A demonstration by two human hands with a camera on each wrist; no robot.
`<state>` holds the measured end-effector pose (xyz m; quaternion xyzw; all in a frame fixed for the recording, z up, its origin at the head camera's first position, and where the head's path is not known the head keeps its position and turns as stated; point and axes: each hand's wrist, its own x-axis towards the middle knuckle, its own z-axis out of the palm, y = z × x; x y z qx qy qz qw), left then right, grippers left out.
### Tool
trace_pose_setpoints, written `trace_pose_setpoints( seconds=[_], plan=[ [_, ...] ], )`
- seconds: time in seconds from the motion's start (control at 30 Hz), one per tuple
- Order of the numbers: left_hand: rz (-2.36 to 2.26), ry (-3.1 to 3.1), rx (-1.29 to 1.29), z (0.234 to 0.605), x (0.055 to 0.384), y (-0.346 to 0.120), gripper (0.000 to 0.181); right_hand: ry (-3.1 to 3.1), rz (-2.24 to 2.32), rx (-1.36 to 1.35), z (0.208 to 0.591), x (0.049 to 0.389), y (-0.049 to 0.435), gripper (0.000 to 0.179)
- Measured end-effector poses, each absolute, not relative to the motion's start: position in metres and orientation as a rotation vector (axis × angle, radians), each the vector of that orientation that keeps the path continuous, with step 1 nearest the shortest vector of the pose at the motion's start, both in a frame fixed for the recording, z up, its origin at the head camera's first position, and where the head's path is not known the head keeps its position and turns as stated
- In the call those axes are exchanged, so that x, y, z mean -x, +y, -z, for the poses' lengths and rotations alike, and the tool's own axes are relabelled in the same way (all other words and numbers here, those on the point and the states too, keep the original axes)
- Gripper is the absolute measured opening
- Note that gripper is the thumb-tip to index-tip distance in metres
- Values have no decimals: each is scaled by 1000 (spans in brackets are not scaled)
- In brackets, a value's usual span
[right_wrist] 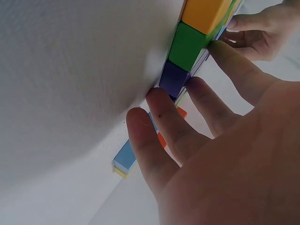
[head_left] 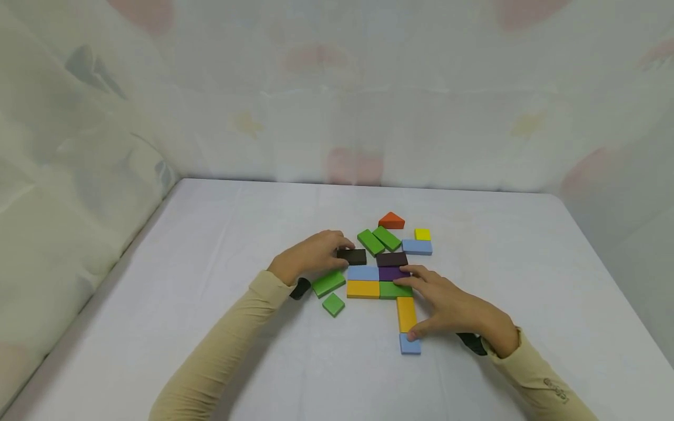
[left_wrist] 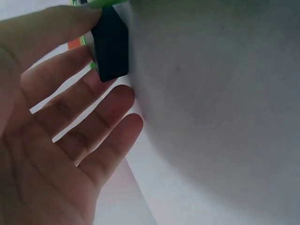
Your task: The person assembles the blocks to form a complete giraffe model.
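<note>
As left hand (head_left: 312, 254) pinches black block (head_left: 356, 256), right hand (head_left: 450, 303) spread at edge of green block (head_left: 391, 291), table (head_left: 526, 263) extending either side.

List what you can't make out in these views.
Head view: part of the held black block, covered by the left hand.
Head view: part of the purple block, covered by the right hand.
Head view: right sleeve print, too small to read.
Left wrist view: green piece, cut off by the top edge.
Right wrist view: orange block, cut off by the top edge.
</note>
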<state>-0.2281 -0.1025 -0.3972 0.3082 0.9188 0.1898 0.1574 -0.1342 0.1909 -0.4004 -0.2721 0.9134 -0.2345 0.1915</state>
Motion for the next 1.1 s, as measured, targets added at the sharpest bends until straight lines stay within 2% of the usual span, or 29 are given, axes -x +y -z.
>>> trace_pose_setpoints(
  seconds=[0.6, 1.1],
  plan=[
    [-695, 2680, -833, 393, 220, -108, 38, 2573, 654, 776, 403, 136, 193, 96],
    [-666, 2681, -970, 390, 188, -105, 51, 2579, 637, 765, 403, 138, 192, 96]
  ],
)
